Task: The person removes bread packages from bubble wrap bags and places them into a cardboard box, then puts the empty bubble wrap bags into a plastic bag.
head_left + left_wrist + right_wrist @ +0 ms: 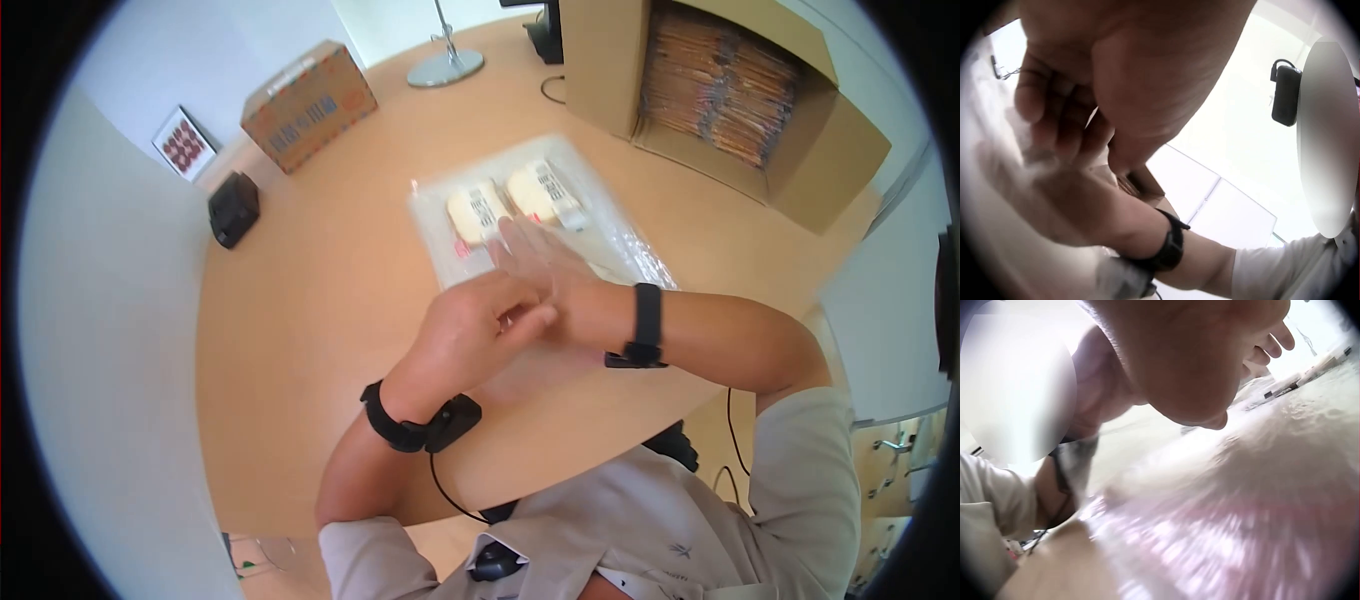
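A clear plastic bag [435,215] lies flat on the table, with two pale, labelled packs [476,212] [540,190] side by side in its far part. My right hand [548,262] reaches across the bag with fingers extended, their tips by the near edge of the packs; film seems to cover it. My left hand [475,325] is at the right wrist, fingers curled and thumb across, seemingly gripping the bag's film. In the left wrist view the curled left fingers [1066,122] are above the right hand [1079,206]. Crinkled film [1210,537] spreads below my right hand [1191,362].
An open carton [610,70] holding stacked wrapped items [715,90] stands at the back right. Toward the back left are a closed cardboard box [310,110] and a black device [233,209]. A round metal stand base [445,68] is at the far edge.
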The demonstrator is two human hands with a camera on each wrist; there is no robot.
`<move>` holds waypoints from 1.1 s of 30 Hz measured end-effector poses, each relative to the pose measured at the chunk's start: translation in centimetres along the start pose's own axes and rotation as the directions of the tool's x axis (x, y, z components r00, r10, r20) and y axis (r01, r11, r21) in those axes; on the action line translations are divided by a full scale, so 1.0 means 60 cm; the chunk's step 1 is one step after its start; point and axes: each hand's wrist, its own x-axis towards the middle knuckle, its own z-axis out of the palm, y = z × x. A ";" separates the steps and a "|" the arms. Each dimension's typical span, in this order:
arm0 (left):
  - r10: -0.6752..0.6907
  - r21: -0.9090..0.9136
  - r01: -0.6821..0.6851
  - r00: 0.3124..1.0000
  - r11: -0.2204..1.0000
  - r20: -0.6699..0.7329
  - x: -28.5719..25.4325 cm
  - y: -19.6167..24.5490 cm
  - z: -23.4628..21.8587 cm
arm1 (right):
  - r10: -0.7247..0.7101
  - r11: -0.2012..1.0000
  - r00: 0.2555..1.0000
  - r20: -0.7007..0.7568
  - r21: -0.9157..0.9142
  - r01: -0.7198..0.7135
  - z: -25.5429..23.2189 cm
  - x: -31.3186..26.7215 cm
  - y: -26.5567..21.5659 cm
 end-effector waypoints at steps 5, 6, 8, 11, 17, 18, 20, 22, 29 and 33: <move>-0.222 0.065 0.220 0.975 0.973 0.017 0.064 -0.080 -0.053 | 0.077 0.990 0.996 0.042 -0.123 -0.071 0.054 0.048 0.033; -0.209 0.071 0.207 0.978 0.976 0.017 0.083 -0.115 -0.056 | 0.075 0.990 0.995 0.068 -0.121 -0.067 0.063 0.046 0.035; -0.184 0.218 0.179 0.983 0.959 0.004 0.116 -0.189 -0.052 | 0.064 0.991 0.988 0.137 -0.122 -0.047 0.068 0.039 0.035; -0.293 0.311 0.241 0.947 0.919 0.133 0.128 -0.259 -0.030 | 0.088 0.991 0.967 0.237 -0.119 -0.061 0.015 0.027 0.003; -0.219 0.418 0.135 0.963 0.898 0.160 0.114 -0.300 -0.013 | -0.040 0.998 0.941 0.336 -0.026 0.051 -0.078 -0.100 -0.053; -0.233 0.398 0.151 0.958 0.905 0.167 0.113 -0.300 -0.016 | -0.137 0.984 0.960 0.243 -0.078 0.160 -0.098 -0.140 -0.061; -0.184 0.414 0.114 0.974 0.903 0.135 0.103 -0.306 -0.007 | -0.178 0.984 0.935 0.306 0.063 0.167 -0.154 -0.216 -0.075; -0.177 0.459 0.112 0.979 0.881 0.101 0.095 -0.299 0.002 | -0.220 0.969 0.920 0.324 0.181 0.168 -0.173 -0.279 -0.073; -0.199 0.570 0.021 0.947 0.822 0.252 0.111 -0.271 -0.011 | -0.009 0.941 0.995 0.096 0.337 -0.024 -0.218 -0.376 -0.043; -0.051 0.234 0.053 0.999 0.971 -0.017 0.128 -0.162 -0.017 | 0.687 0.212 0.679 0.259 0.823 -0.527 -0.296 -0.357 -0.024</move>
